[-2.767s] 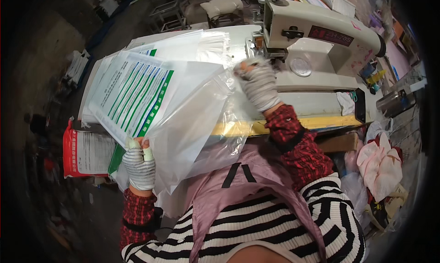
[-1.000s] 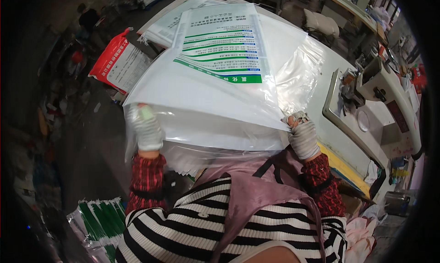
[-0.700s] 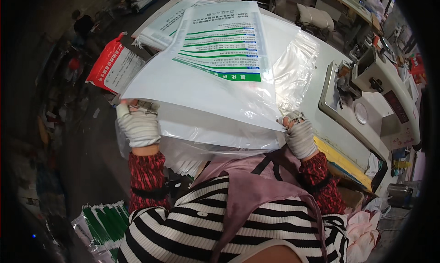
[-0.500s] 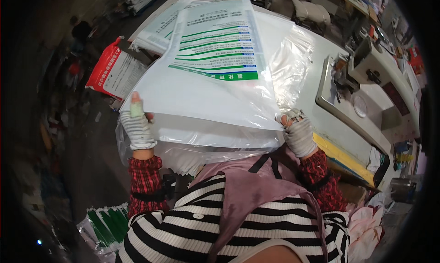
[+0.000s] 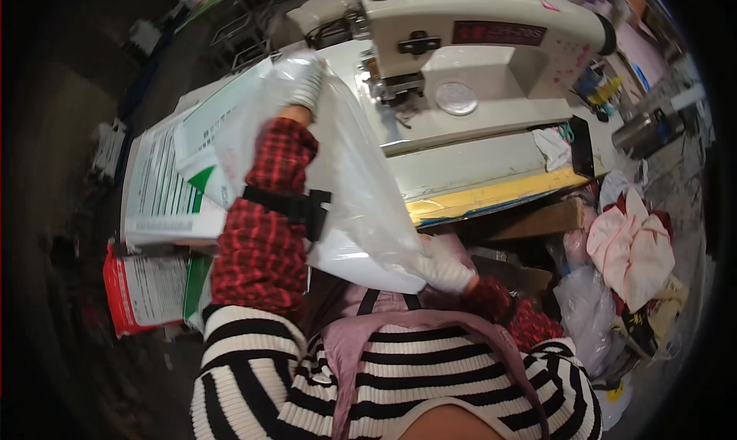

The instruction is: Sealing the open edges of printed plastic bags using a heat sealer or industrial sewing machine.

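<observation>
A white sack in loose clear plastic film (image 5: 361,187) lies slanted across the table's near side and over my lap. My left hand (image 5: 303,83), in a pale knit glove, reaches far forward to the sack's upper end. Its fingers are blurred, but the film is drawn up to them and runs in a taut edge towards my right hand. My right hand (image 5: 441,265), gloved too, is closed on the sack's near right corner, close to my body. Left of my forearm, printed sacks (image 5: 157,187) with green bands lie stacked, partly under the film.
A white sewing machine (image 5: 491,26) stands on the table at the far right. Yellow edging (image 5: 499,197) runs along the table front. Pink cloth (image 5: 629,244) and plastic bags are heaped at right. A red-and-white package (image 5: 146,290) lies low at left.
My view has swung right, towards the sewing machine. My left hand has gone forward and across to the sack's far end. The sack has turned, and its right corner remains in my right hand.
</observation>
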Motion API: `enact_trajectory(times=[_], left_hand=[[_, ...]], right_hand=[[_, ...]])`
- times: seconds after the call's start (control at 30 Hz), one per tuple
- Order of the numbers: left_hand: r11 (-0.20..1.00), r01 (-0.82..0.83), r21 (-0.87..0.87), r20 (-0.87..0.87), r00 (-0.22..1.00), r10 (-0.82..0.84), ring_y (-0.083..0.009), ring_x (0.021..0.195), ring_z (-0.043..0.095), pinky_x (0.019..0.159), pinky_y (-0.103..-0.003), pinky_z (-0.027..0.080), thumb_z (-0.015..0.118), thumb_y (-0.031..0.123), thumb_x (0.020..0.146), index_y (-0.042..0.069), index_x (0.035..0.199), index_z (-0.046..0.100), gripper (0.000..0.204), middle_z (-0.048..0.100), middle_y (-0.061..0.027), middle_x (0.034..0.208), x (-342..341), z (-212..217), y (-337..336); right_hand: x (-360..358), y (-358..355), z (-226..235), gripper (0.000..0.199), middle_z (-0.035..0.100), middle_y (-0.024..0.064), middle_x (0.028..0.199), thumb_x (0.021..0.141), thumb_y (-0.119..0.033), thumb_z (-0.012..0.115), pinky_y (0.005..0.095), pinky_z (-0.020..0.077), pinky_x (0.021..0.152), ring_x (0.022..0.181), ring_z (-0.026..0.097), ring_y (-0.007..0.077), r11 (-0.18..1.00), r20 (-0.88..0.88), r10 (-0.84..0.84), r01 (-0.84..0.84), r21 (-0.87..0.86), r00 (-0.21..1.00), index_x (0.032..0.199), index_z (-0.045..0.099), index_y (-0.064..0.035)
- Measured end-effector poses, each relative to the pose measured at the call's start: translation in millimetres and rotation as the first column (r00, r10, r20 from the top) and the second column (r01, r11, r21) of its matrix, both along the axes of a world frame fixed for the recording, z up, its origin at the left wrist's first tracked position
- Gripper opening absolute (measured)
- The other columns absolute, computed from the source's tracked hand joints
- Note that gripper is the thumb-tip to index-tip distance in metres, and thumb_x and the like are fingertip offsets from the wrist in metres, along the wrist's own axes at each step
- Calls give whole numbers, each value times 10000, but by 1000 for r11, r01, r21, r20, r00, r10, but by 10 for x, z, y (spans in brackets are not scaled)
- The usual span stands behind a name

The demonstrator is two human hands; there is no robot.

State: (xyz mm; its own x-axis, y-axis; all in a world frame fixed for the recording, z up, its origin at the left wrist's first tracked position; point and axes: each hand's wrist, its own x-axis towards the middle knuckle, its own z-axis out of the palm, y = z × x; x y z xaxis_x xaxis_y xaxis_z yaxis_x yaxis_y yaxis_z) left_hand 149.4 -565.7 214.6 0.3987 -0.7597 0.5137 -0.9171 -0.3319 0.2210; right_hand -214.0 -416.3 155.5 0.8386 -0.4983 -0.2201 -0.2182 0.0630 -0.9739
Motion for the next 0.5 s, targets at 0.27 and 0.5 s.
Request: enact_trajectory(times=[0.27,0.5], left_hand=[[967,-168,-194,-152,979,139,-237,707,622,627,-353,481,561,317,827,76,856,669,266,655,-133,780,-604,-1826,-341],[982,-6,188,-131,991,32,-255,746,614,665,-360,479,577,303,828,59,936,627,271,646,-136,843,-235,-1160,-961]], right_hand=[[-893,141,-107,692,623,179,810,821,-94,537,408,473,601,723,615,338,830,-385,-223,-32,-556,896,1447,247,-146],[-156,-265,-9,635,620,140,704,857,-153,489,422,484,562,626,627,305,645,-484,-196,-260,-718,853,1446,253,-180]])
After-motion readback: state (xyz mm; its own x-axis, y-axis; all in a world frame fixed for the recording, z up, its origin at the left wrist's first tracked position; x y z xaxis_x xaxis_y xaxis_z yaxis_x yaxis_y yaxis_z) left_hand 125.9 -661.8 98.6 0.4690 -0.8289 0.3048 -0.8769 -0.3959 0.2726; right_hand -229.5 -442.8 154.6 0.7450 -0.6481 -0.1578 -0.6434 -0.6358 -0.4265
